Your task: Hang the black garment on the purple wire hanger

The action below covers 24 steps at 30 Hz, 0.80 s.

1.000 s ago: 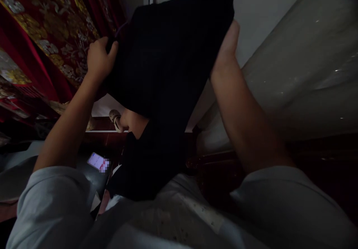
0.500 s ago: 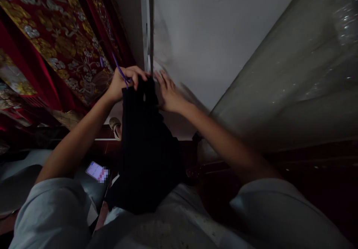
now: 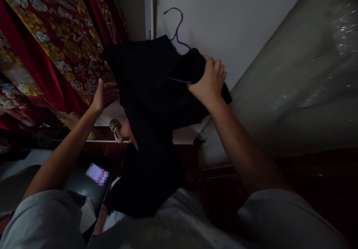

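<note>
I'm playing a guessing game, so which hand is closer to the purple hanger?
Right. The right hand grips the black garment close beside the purple hanger; the left hand is farther away, open by the garment's opposite edge.

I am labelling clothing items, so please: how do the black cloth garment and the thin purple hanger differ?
The black cloth garment is broad and drapes loosely; the thin purple hanger has a curved, firm-looking outline. The garment covers part of the hanger, whose hook is bare. Both look dark in the dim light.
</note>
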Available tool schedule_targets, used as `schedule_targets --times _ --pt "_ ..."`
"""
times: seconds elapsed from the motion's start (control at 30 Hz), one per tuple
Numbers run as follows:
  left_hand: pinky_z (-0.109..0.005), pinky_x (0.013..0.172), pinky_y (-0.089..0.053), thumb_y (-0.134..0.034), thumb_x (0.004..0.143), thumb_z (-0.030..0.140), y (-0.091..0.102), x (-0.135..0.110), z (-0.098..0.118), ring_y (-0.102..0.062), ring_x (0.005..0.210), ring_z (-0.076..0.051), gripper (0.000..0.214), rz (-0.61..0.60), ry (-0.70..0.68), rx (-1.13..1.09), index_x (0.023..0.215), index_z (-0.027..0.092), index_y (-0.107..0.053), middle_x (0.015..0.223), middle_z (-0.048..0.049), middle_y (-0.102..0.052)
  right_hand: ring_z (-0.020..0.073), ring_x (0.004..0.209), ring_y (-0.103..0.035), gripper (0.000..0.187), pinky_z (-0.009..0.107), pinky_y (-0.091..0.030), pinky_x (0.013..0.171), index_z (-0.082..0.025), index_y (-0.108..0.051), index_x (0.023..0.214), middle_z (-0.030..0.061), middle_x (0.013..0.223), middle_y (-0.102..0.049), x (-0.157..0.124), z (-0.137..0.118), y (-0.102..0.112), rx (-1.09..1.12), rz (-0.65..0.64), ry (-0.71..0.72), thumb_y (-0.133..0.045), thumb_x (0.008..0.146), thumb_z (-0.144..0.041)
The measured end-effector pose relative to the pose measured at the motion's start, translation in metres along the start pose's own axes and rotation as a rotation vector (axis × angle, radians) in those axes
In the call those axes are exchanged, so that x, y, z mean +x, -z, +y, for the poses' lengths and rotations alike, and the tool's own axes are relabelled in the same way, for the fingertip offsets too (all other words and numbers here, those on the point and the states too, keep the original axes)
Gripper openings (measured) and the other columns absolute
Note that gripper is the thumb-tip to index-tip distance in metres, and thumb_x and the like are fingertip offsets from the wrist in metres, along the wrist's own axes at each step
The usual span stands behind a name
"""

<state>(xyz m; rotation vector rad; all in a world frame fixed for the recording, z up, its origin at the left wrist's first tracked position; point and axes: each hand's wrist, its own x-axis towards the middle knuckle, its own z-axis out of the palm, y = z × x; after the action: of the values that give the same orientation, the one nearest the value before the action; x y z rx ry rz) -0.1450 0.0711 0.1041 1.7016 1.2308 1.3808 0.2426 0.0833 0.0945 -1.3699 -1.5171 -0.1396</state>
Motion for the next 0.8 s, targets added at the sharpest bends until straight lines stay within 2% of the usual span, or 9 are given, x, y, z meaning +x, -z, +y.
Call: schedule_targets --times 0.1,0.2,0.27,0.43,0.53,0.63,0.67,0.7,0.8 --pt "-0.049 0.098 -0.055 -0.036 0.084 0.094 -0.002 -0.015 -0.018 -0.071 0.113 -0.035 0.091 -0.074 0.212 -0.076 0.121 0.016 -0.065 0.107 -0.0165 -0.076 0.0468 0.135 -0.041 0.078 0.071 -0.024 0.116 -0.018 -0.051 0.138 0.0248 0.141 -0.051 0.018 -0.01 0.003 -0.009 -0.012 -0.03 -0.083 0.067 -0.023" --pt "-0.045 0.107 -0.051 -0.075 0.077 0.071 -0.03 -0.038 -0.029 -0.064 0.13 -0.033 0.074 0.013 0.112 -0.07 0.13 0.022 -0.059 0.133 -0.0163 -0.069 0.0468 0.135 -0.042 0.085 0.072 -0.024 0.116 -0.017 -0.05 0.141 0.0238 0.14 -0.051 0.022 -0.027 0.0 -0.027 -0.08 0.039 -0.084 0.064 -0.018" --pt "-0.04 0.112 -0.049 -0.086 0.074 0.051 -0.052 -0.054 -0.033 -0.059 0.136 -0.03 0.064 0.116 0.015 -0.103 0.127 0.024 -0.061 0.139 -0.0125 -0.066 0.0471 0.139 -0.039 0.084 0.072 -0.024 0.118 -0.018 -0.049 0.143 0.022 0.142 -0.05 0.016 -0.035 0.002 0.006 -0.136 0.108 -0.083 0.066 -0.02" --pt "-0.037 0.094 -0.059 -0.078 0.081 0.048 -0.088 -0.097 -0.04 -0.072 0.109 -0.03 0.032 0.281 0.195 -0.283 0.099 0.023 -0.072 0.108 -0.0069 -0.077 0.0403 0.147 -0.039 0.075 0.064 -0.033 0.121 -0.029 -0.051 0.142 0.013 0.149 -0.051 -0.022 -0.033 0.007 0.275 -0.177 0.252 -0.077 0.071 -0.031" --pt "-0.037 0.091 -0.061 -0.082 0.076 0.049 -0.102 -0.121 -0.043 -0.073 0.11 -0.03 0.035 0.364 0.303 -0.442 0.1 0.025 -0.072 0.108 -0.0051 -0.078 0.0338 0.136 -0.053 0.062 0.056 -0.046 0.112 -0.029 -0.05 0.138 0.011 0.14 -0.058 -0.063 -0.031 -0.017 0.527 -0.026 0.082 -0.065 0.079 -0.038" --pt "-0.037 0.095 -0.06 -0.084 0.072 0.046 -0.113 -0.14 -0.045 -0.071 0.116 -0.031 0.037 0.394 0.367 -0.521 0.101 0.026 -0.072 0.111 -0.0046 -0.078 0.0278 0.11 -0.065 0.039 0.045 -0.054 0.095 -0.026 -0.057 0.117 0.0102 0.116 -0.065 -0.117 -0.031 -0.058 0.641 0.223 -0.334 -0.051 0.086 -0.048" --pt "-0.037 0.097 -0.06 -0.084 0.072 0.045 -0.115 -0.145 -0.046 -0.071 0.118 -0.031 0.037 0.386 0.378 -0.522 0.101 0.026 -0.072 0.111 -0.0044 -0.078 0.0262 0.099 -0.066 0.035 0.041 -0.054 0.088 -0.024 -0.058 0.105 0.009 0.104 -0.066 -0.135 -0.031 -0.071 0.638 0.148 -0.476 -0.051 0.086 -0.052" --pt "-0.037 0.097 -0.06 -0.085 0.071 0.045 -0.116 -0.15 -0.048 -0.07 0.12 -0.031 0.038 0.365 0.39 -0.517 0.101 0.026 -0.072 0.111 -0.0043 -0.078 0.0246 0.089 -0.064 0.035 0.038 -0.052 0.081 -0.023 -0.058 0.091 0.0072 0.09 -0.064 -0.151 -0.031 -0.081 0.642 -0.034 -0.552 -0.052 0.085 -0.057" --pt "-0.037 0.098 -0.059 -0.085 0.072 0.045 -0.113 -0.16 -0.05 -0.069 0.12 -0.031 0.041 0.274 0.42 -0.498 0.104 0.023 -0.072 0.113 -0.0049 -0.077 0.0192 0.069 -0.056 0.043 0.031 -0.044 0.066 -0.021 -0.055 0.069 0.002 0.066 -0.056 -0.18 -0.028 -0.1 0.675 -0.441 -0.573 -0.063 0.077 -0.063"
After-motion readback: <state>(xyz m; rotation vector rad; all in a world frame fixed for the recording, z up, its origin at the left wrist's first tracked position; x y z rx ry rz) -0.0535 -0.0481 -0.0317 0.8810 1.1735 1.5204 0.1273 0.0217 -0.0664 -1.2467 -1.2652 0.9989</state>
